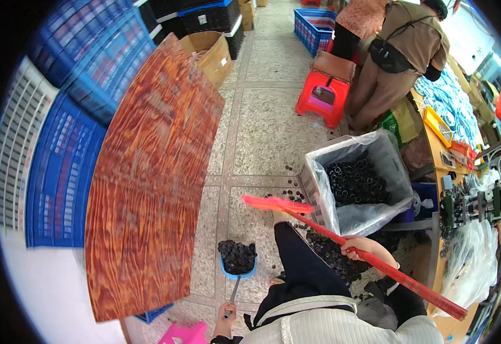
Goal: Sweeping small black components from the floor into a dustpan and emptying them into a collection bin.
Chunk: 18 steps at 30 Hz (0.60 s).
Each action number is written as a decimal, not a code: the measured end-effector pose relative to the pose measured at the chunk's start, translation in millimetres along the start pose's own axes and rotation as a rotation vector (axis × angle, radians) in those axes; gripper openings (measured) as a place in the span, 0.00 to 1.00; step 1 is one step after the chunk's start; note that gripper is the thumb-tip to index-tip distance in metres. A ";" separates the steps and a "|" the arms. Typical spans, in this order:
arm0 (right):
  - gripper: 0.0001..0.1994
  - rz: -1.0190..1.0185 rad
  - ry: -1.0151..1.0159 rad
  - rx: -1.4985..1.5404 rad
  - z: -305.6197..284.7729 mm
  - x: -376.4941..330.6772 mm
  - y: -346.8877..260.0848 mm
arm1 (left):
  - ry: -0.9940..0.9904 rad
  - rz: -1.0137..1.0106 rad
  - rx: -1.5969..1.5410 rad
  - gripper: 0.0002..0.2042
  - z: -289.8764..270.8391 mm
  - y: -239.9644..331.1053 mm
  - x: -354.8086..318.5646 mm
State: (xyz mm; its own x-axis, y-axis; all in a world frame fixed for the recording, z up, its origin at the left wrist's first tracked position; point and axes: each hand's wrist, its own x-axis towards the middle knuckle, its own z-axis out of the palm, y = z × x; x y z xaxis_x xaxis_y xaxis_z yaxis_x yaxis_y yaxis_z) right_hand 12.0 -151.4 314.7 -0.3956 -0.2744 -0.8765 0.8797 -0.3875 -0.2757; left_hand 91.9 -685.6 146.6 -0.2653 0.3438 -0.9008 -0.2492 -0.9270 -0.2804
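My left hand (pixel 225 312) is closed round the handle of a small blue dustpan (pixel 249 273), low at the left. The pan is heaped with dark scraps (pixel 237 255). My right hand (pixel 359 247) grips a broom (pixel 402 277) by its red stick, which slants from the lower right up to a pinkish-red head (pixel 278 204) above the floor, slightly blurred. Loose black rings and bits (pixel 333 255) lie on the speckled floor, partly beneath the stick. Just beyond the stick stands a grey crate (pixel 313 189) lined with clear plastic, holding many black rings (pixel 358 182).
A reddish wooden board (pixel 147 189) leans at the left beside blue crates (pixel 61 178). Ahead are a red stool (pixel 322 94) and a bending person (pixel 402 46). A workbench (pixel 434 135) with blue-white rings and machinery runs along the right. A pink stool (pixel 184 333) sits near my left hand.
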 end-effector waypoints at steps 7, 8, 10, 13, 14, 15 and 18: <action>0.07 -0.090 0.071 -0.041 15.4 86.1 -179.5 | 0.013 0.027 -0.345 0.06 204.9 -27.0 30.2; 0.07 -0.071 0.059 -0.016 16.3 95.9 -197.1 | 0.004 0.049 -0.305 0.08 230.0 -30.3 32.2; 0.07 -0.055 0.048 -0.002 12.1 113.8 -242.9 | -0.036 -0.023 -0.442 0.12 289.2 -41.2 42.4; 0.08 0.006 0.016 0.023 9.7 137.2 -318.8 | -0.073 -0.038 -0.374 0.11 365.8 -33.3 72.9; 0.09 -0.001 -0.005 -0.007 8.0 145.3 -343.7 | -0.092 -0.045 -0.340 0.11 387.3 -32.6 83.2; 0.09 -0.011 -0.029 -0.040 8.6 154.8 -371.7 | -0.107 -0.055 -0.316 0.10 410.8 -30.9 95.1; 0.10 -0.036 -0.022 -0.102 18.7 181.4 -453.3 | -0.158 -0.027 -0.113 0.10 482.1 -27.1 132.5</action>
State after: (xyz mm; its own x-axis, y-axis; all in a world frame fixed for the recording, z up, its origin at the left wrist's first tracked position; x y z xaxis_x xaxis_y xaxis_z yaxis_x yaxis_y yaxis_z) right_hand -463.5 -42.0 288.1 -0.4320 -0.2818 -0.8567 0.8867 -0.3060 -0.3465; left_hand -385.6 -542.5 194.6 -0.4047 0.3802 -0.8317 -0.1545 -0.9248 -0.3476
